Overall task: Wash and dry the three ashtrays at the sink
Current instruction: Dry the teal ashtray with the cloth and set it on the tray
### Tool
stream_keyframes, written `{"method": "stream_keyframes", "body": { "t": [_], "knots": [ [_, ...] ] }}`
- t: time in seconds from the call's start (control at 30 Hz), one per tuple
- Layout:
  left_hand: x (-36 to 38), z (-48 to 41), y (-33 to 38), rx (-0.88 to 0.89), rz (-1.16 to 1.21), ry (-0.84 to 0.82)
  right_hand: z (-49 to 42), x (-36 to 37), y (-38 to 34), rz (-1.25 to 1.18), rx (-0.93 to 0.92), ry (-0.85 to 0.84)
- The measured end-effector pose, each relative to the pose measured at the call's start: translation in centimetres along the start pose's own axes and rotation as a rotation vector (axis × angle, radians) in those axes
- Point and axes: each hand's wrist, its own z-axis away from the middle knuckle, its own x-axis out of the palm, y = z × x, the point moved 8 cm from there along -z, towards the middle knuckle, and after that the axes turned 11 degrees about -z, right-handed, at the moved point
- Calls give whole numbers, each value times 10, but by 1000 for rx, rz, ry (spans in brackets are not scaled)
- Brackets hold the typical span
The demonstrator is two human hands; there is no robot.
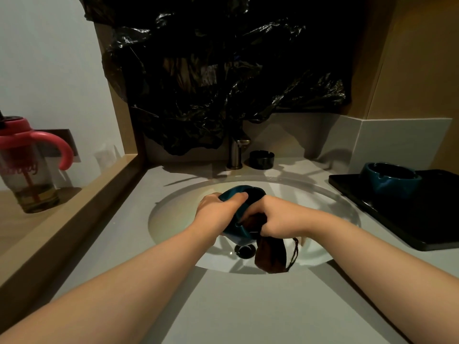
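Over the white sink basin (pixel 173 214) my left hand (pixel 217 211) grips a teal ashtray (pixel 236 192), tilted on its side, with the thumb across its rim. My right hand (pixel 275 217) holds a dark brown cloth (pixel 270 254) against the ashtray's inside; the cloth's loose end hangs down over the basin. A second teal ashtray (pixel 390 178) stands on a black tray (pixel 407 214) at the right. A black ashtray (pixel 261 159) sits on the counter beside the tap (pixel 236 153).
The drain (pixel 244 250) lies just below my hands. A pink-lidded cup (pixel 27 165) stands on the wooden ledge at the left. Crumpled black plastic (pixel 211 70) covers the wall above the tap. Grey counter (pixel 223 306) spreads in front.
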Motion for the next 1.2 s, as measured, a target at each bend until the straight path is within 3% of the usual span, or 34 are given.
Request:
{"method": "stream_keyframes", "body": {
  "t": [0.1,0.17,0.3,0.4,0.5,0.57,0.7,0.87,0.97,1.03,1.1,1.2],
  "knots": [
    [9,2,-4,-72,12,-110,9,-10,4,-84,14,8],
    [14,3,-8,-133,93,-200,17,-31,3,-43,-22,117],
    [22,6,-12,-174,239,-366,36,-63,-8,311,-174,334],
    [26,7,-15,-188,235,-431,40,-32,-21,785,-484,202],
    [28,9,-15,-203,223,-474,42,-4,-23,1068,-716,80],
    [29,11,-15,-205,195,-478,36,9,-19,1210,-779,19],
    [32,14,-15,-218,221,-477,13,15,-5,1436,-705,11],
    [23,6,-7,-173,255,-337,4,7,-10,1345,-541,8],
    [17,1,-8,-142,171,-221,6,-2,-5,943,-235,-77],
    [13,0,-9,-136,135,-192,8,-5,-3,686,-130,-115],
    [12,2,-9,-150,157,-211,8,-16,-7,631,-181,-32],
    [14,6,-6,-158,190,-261,8,-17,-20,1023,-460,110]
  ]
}}
